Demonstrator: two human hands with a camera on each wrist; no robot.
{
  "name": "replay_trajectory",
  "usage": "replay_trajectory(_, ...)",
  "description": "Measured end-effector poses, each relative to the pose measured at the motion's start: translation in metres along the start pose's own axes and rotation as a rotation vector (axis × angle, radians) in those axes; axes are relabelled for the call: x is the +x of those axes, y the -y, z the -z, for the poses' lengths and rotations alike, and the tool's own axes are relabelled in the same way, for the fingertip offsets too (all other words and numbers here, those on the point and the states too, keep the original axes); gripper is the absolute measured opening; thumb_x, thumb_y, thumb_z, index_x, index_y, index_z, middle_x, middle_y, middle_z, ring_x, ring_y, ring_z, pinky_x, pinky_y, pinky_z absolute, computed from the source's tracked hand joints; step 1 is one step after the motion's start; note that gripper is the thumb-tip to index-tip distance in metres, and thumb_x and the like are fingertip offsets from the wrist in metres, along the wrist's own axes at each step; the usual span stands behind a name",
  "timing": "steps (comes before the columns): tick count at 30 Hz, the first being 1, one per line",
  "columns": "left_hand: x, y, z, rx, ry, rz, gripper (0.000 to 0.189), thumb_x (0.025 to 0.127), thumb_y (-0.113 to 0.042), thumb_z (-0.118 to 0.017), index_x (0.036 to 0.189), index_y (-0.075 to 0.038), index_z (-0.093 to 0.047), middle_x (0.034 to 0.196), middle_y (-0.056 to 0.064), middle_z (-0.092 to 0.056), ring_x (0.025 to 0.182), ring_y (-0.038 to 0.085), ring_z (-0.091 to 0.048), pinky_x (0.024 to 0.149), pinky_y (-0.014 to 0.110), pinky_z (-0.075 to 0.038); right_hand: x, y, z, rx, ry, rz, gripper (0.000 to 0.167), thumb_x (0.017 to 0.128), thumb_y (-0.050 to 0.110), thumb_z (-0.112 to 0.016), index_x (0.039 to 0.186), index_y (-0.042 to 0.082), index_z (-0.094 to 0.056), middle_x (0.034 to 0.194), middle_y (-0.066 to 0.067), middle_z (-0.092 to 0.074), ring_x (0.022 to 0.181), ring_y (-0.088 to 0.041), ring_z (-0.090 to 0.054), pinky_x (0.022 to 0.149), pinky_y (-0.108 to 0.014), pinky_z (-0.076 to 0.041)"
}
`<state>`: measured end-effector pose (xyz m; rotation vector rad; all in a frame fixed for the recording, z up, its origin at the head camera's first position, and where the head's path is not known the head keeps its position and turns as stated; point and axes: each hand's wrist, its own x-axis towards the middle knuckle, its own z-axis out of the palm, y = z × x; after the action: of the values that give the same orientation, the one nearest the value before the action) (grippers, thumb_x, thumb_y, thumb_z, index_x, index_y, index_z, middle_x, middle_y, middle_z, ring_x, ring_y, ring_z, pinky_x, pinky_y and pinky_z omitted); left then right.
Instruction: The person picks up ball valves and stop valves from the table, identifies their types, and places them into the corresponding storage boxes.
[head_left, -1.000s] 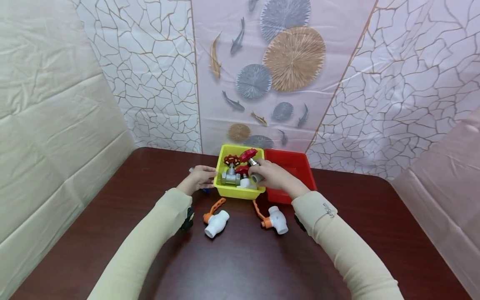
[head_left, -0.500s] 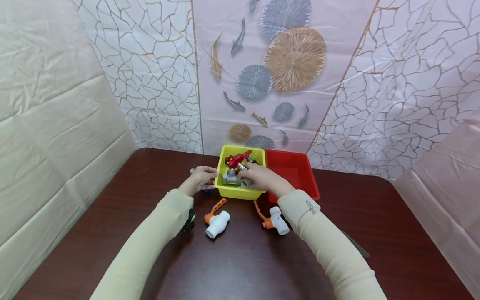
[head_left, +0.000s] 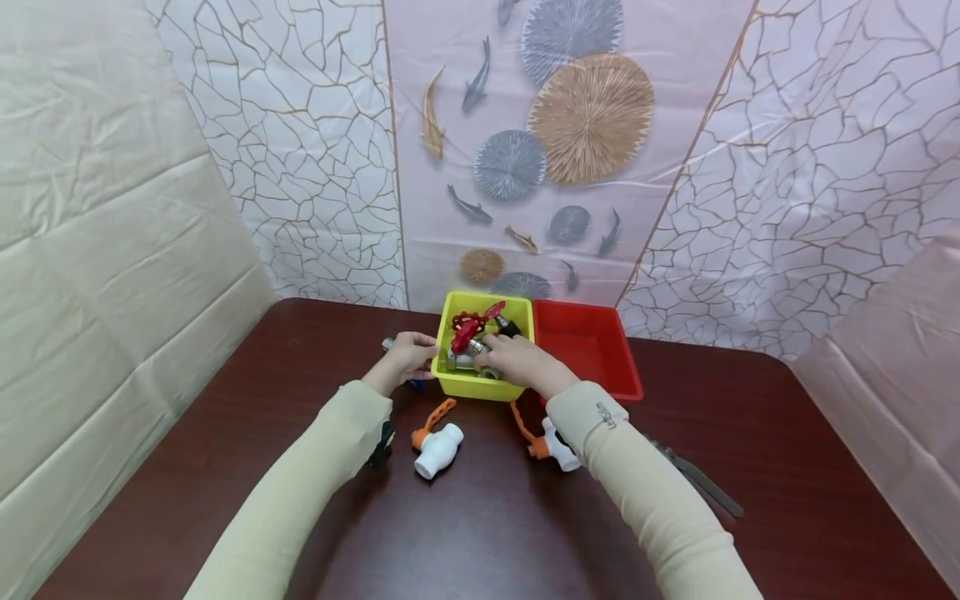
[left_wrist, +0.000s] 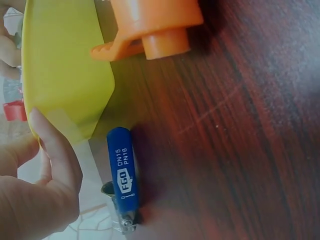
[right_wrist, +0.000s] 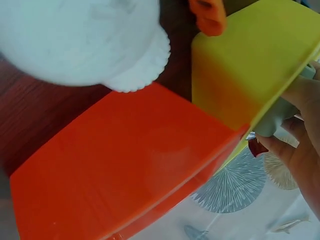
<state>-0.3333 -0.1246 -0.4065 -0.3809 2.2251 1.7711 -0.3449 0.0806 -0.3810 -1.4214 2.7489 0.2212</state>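
A yellow bin [head_left: 450, 384] stands at the table's far middle and holds several metal valves with red handles. My right hand [head_left: 517, 362] reaches into it and grips a grey valve with a red lever [head_left: 467, 335]. In the right wrist view its fingers [right_wrist: 300, 130] curl round the grey valve body [right_wrist: 280, 120] at the yellow bin's rim [right_wrist: 250, 65]. My left hand [head_left: 408, 354] holds the bin's left wall; the left wrist view shows a finger [left_wrist: 55, 150] pressed on the yellow wall [left_wrist: 65, 65].
A red bin [head_left: 588, 350] adjoins the yellow one on the right. Two white valves with orange handles [head_left: 437, 435] [head_left: 553, 439] lie in front. A blue-handled valve [left_wrist: 122, 175] lies by my left hand. A grey metal tool [head_left: 697, 479] lies at the right.
My right hand has carried the red-handled valve left and down, from the bins' shared edge into the yellow bin. The left hand has stayed on the bin.
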Motion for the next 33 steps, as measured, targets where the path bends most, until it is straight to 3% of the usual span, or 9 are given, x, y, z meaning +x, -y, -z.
replay_trajectory(6, -0.001, 0.000, 0.000, 0.007, 0.000, 0.006, 0.031, 0.098, -0.013, -0.048, 0.126, 0.001, -0.051, 0.119, 0.018, -0.054, 0.073, 0.016, -0.057, 0.059, 0.023, -0.054, -0.002, 0.001, 0.002, 0.034, 0.045, -0.008, 0.032, 0.091, 0.000, -0.057, 0.113, 0.021, -0.065, 0.130, -0.012, -0.053, 0.119, -0.031, -0.051, 0.097, -0.053, -0.043)
replay_trajectory(10, 0.000, 0.002, 0.002, 0.000, 0.010, 0.025, 0.033, 0.098, -0.013, -0.049, 0.128, -0.001, -0.050, 0.117, 0.015, -0.053, 0.074, 0.016, -0.055, 0.062, 0.024, -0.054, -0.005, 0.002, 0.010, 0.163, 0.127, -0.045, 0.037, 0.092, 0.000, -0.054, 0.123, 0.020, -0.061, 0.144, -0.012, -0.042, 0.131, -0.034, -0.041, 0.104, -0.055, -0.037)
replay_trajectory(12, 0.000, 0.002, 0.002, -0.002, 0.007, 0.024, 0.033, 0.098, -0.013, -0.049, 0.128, 0.000, -0.051, 0.117, 0.015, -0.054, 0.074, 0.016, -0.056, 0.063, 0.024, -0.055, -0.006, 0.002, 0.014, 0.259, 0.136, -0.059, 0.039, 0.092, -0.003, -0.050, 0.124, 0.015, -0.061, 0.146, -0.013, -0.041, 0.132, -0.034, -0.041, 0.103, -0.050, -0.039)
replay_trajectory(16, 0.000, 0.000, 0.002, -0.011, 0.000, 0.025, 0.032, 0.097, -0.013, -0.050, 0.126, -0.001, -0.052, 0.117, 0.015, -0.054, 0.074, 0.016, -0.056, 0.062, 0.024, -0.054, -0.004, 0.002, 0.017, 0.402, 0.053, -0.089, 0.027, 0.093, -0.001, -0.045, 0.110, 0.005, -0.064, 0.125, -0.012, -0.057, 0.110, -0.025, -0.056, 0.089, -0.037, -0.047)
replay_trajectory(20, 0.002, 0.000, 0.001, -0.018, 0.004, 0.032, 0.032, 0.097, -0.013, -0.050, 0.127, -0.001, -0.052, 0.117, 0.015, -0.054, 0.076, 0.017, -0.057, 0.067, 0.027, -0.056, 0.004, 0.007, 0.012, 0.406, -0.059, -0.195, 0.006, 0.094, 0.010, -0.054, 0.097, 0.006, -0.058, 0.097, -0.006, -0.060, 0.084, -0.017, -0.056, 0.075, -0.031, -0.047)
replay_trajectory(27, 0.000, -0.002, -0.001, -0.020, 0.009, 0.040, 0.032, 0.097, -0.013, -0.051, 0.127, -0.002, -0.052, 0.118, 0.015, -0.055, 0.081, 0.018, -0.059, 0.075, 0.029, -0.056, 0.018, 0.019, 0.008, 0.461, -0.119, -0.456, 0.025, 0.090, 0.013, -0.063, 0.111, 0.003, -0.055, 0.109, -0.012, -0.063, 0.095, -0.024, -0.061, 0.083, -0.037, -0.051)
replay_trajectory(33, 0.001, -0.002, 0.001, -0.011, 0.001, 0.041, 0.032, 0.097, -0.014, -0.051, 0.126, -0.001, -0.053, 0.110, 0.012, -0.055, 0.078, 0.017, -0.057, 0.072, 0.029, -0.056, 0.022, 0.022, 0.008, 0.456, -0.116, -0.454, 0.023, 0.089, 0.011, -0.064, 0.110, 0.002, -0.059, 0.111, -0.013, -0.063, 0.099, -0.024, -0.060, 0.088, -0.037, -0.050)
